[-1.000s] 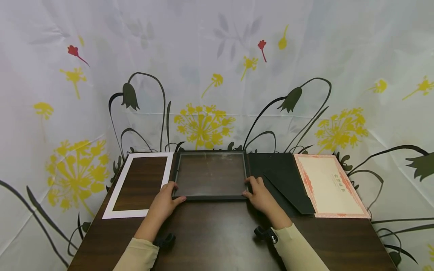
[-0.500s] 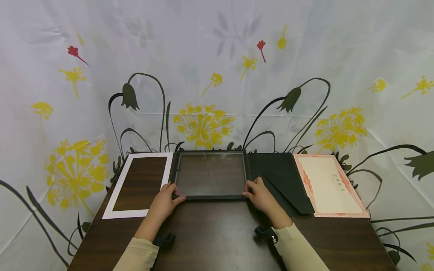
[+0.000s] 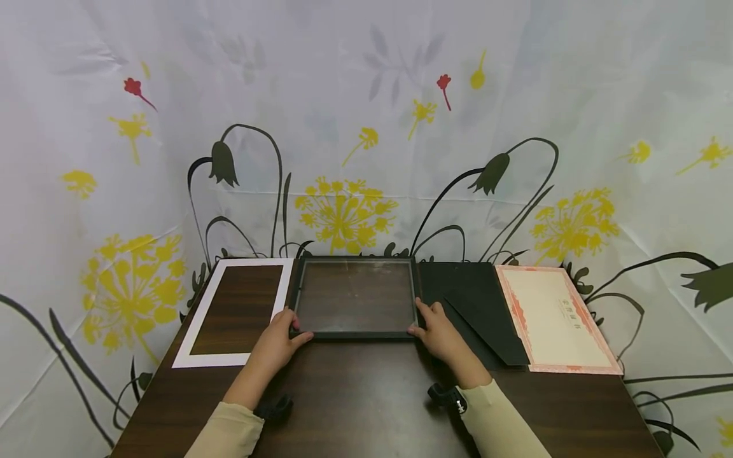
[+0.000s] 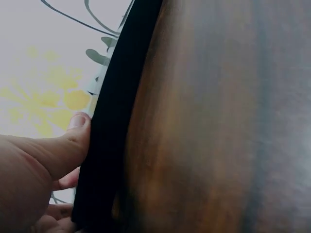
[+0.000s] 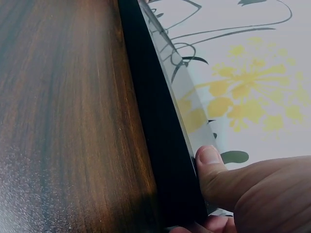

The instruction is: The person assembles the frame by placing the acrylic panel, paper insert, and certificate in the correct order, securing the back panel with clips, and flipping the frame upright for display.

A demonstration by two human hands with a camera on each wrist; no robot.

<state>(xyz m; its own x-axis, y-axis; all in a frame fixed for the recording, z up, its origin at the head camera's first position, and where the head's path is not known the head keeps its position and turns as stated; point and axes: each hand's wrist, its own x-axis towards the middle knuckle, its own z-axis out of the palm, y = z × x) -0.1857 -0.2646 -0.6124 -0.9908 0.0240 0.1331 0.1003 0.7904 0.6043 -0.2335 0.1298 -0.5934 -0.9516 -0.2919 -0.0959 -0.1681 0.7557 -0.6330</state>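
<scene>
A black picture frame (image 3: 357, 335) with a clear pane lies flat near the back of the table. My left hand (image 3: 273, 343) grips its near left corner, the thumb along the front edge and the fingers at the side. At the near right corner my right hand (image 3: 439, 332) holds it the same way. In the left wrist view the left thumb (image 4: 68, 145) presses the frame's dark edge (image 4: 114, 116), with fingertips below. The right wrist view has the right thumb (image 5: 214, 174) on the black front edge (image 5: 160, 126); the other fingers are mostly hidden.
A white mat border (image 3: 212, 361) lies left of the frame on the dark wooden table (image 3: 355, 407). To the right are a black backing board (image 3: 458, 280) with a slanted flap (image 3: 487, 331) and a cream certificate (image 3: 552, 312) with a red border. A flower-printed curtain (image 3: 343, 95) hangs behind.
</scene>
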